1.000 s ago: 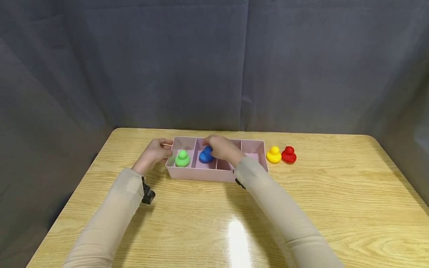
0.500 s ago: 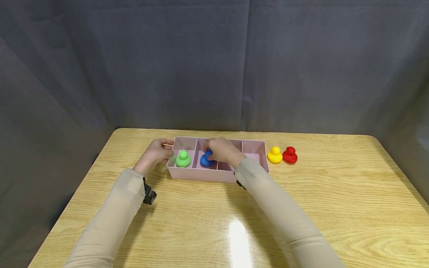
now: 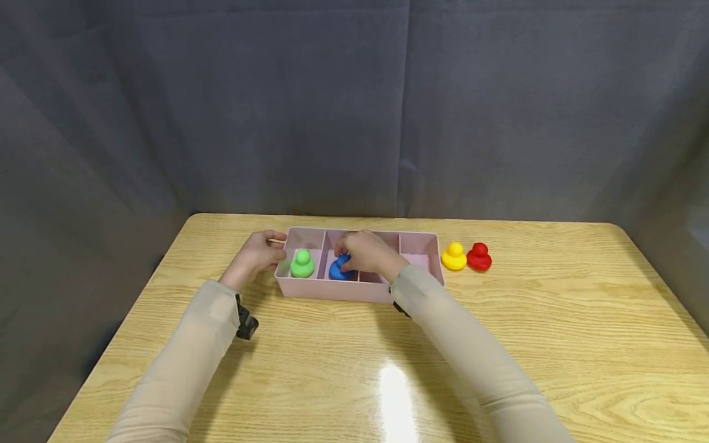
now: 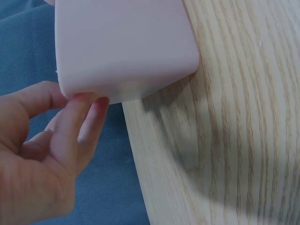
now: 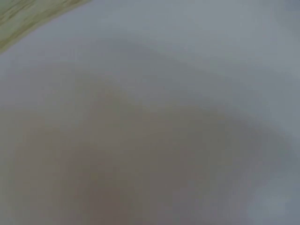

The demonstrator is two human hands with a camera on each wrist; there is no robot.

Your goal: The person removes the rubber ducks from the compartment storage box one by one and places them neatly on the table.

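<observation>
A pink tray (image 3: pixel 332 288) with several compartments lies at the far middle of the wooden table. A green duck (image 3: pixel 302 263) sits in its leftmost compartment. My right hand (image 3: pixel 368 251) reaches over the tray and grips a blue duck (image 3: pixel 338 269) low in the second compartment, partly covering it. My left hand (image 3: pixel 257 251) holds the tray's left end, thumb at the rim. In the left wrist view the fingers (image 4: pixel 82 126) touch the tray's (image 4: pixel 122 42) outer wall near the table edge. The right wrist view is a pale blur.
A yellow duck (image 3: pixel 454 256) and a red duck (image 3: pixel 479 257) stand side by side on the table (image 3: pixel 388 369) just right of the tray. A grey cloth backdrop rises behind the table. The tray's two right compartments hold no ducks.
My right hand has lowered the blue duck a little deeper into the second compartment. The left hand and the tray have stayed where they were.
</observation>
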